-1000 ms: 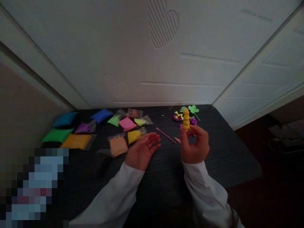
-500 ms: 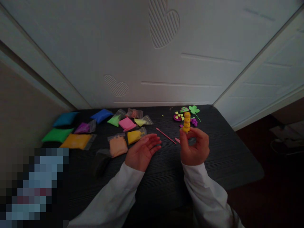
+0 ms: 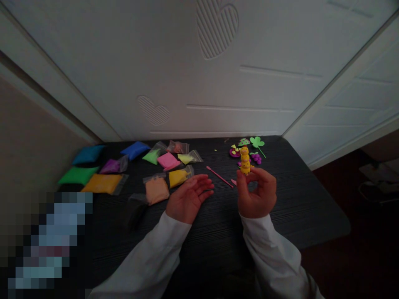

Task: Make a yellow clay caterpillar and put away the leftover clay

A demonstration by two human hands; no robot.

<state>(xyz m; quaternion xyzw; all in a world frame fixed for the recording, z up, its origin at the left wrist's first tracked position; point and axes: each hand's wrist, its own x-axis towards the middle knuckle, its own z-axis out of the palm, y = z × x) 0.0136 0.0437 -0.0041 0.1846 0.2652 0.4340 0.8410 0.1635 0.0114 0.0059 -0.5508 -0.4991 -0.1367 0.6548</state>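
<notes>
My right hand (image 3: 257,193) pinches the base of a small yellow clay figure (image 3: 245,160) made of stacked balls and holds it upright above the dark table (image 3: 296,216). My left hand (image 3: 188,197) rests open and palm-up on the table, with nothing in it, its fingers close to a yellow clay bag (image 3: 177,177) and an orange clay bag (image 3: 156,190). A pink modelling stick (image 3: 219,177) lies between the two hands.
Several bags of coloured clay lie across the table's left half, among them a blue bag (image 3: 134,149), a green bag (image 3: 77,175) and a pink bag (image 3: 168,160). Small finished clay pieces, a green clover (image 3: 257,142) and purple grapes (image 3: 256,157), sit behind the figure. A white panelled door (image 3: 199,66) stands behind the table.
The yellow figure sits slightly lower in my right hand's pinch and the view has shifted a little; both hands stay where they were.
</notes>
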